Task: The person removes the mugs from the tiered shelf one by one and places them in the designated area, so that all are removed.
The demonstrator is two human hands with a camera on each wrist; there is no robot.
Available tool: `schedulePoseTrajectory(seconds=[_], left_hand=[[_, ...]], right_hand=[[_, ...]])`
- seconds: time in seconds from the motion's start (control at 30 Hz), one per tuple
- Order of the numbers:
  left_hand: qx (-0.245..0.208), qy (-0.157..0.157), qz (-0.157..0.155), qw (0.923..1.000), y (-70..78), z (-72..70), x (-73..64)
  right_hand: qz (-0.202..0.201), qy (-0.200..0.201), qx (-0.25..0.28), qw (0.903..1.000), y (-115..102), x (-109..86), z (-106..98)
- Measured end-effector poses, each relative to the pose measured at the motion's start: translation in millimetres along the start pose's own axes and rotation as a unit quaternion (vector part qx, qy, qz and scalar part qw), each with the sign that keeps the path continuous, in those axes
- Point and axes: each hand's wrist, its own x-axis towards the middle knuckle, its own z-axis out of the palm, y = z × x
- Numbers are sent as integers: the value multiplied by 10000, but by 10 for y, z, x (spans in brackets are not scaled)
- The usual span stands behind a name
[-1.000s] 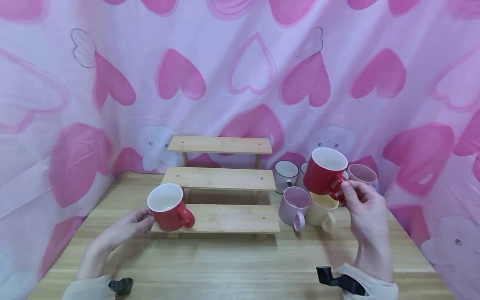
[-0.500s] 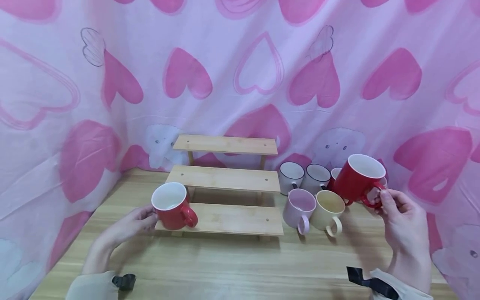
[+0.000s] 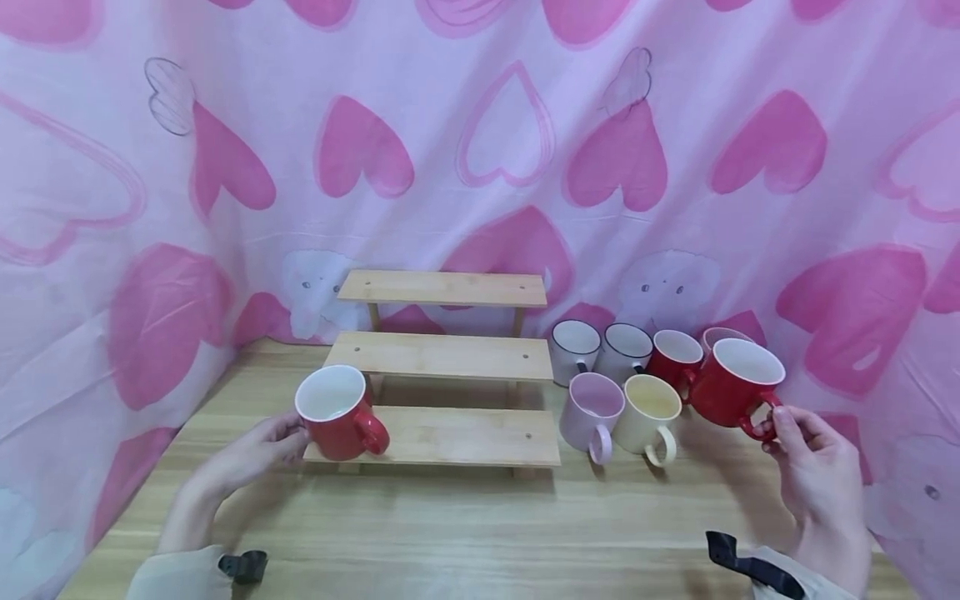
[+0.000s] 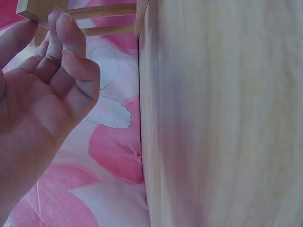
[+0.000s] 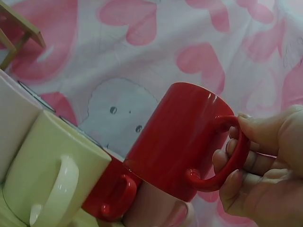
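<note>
My right hand (image 3: pixel 821 462) pinches the handle of a red mug (image 3: pixel 742 379), raised in front of the back right mugs. In the right wrist view, thumb and fingers hold that handle, and the mug tilts. My left hand (image 3: pixel 266 446) is at the left end of the bottom board of a three-tier wooden shelf (image 3: pixel 480 437). Seen from the left wrist, its thumb and curled fingertips meet at the board's end (image 4: pixel 47 9). Another red mug (image 3: pixel 333 425), white inside, stands on the left of that board, partly in front of my left fingers, its handle pointing right.
Right of the shelf stand two white mugs with dark rims (image 3: pixel 576 342), a third red mug (image 3: pixel 672 358) and a pink mug (image 3: pixel 722 335). In front of them are a lilac mug (image 3: pixel 588 417) and a cream mug (image 3: pixel 647 417). A heart-print curtain (image 3: pixel 420 225) hangs behind the wooden table (image 3: pixel 420 533).
My right hand has moved the red mug right and lower, uncovering the mugs behind it. My left hand and the red mug on the shelf stay in place. The head view shifted slightly.
</note>
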Motion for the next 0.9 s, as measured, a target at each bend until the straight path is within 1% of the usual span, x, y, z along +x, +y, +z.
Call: schedulePoseTrajectory(seconds=[0.1, 0.27, 0.33, 0.4, 0.5, 0.6, 0.67, 0.83, 0.9], left_hand=[[11, -45, 150, 9999, 8, -16, 2], [-64, -26, 15, 10000, 13, -4, -3], [-83, -34, 6, 10000, 11, -2, -6], [-34, -53, 50, 10000, 12, -7, 0], [35, -46, 94, 9999, -4, -19, 5], [74, -29, 83, 9999, -7, -20, 21], [94, -3, 86, 9999, -5, -18, 26], [69, 12, 76, 9999, -2, -12, 11], [36, -6, 54, 10000, -5, -10, 6]], right_hand=[[48, -147, 112, 9998, 40, -30, -68], [206, -80, -68, 9997, 73, -57, -184], [281, -74, -149, 9995, 86, -63, -221], [336, -72, -174, 9993, 102, -77, -248], [519, -106, -324, 9981, 138, -91, -280], [568, -108, -439, 9974, 176, -110, -310], [542, -195, -485, 9972, 209, -116, -325], [375, -641, -119, 9972, 305, -115, -363], [337, -807, -109, 9961, 340, -113, -386]])
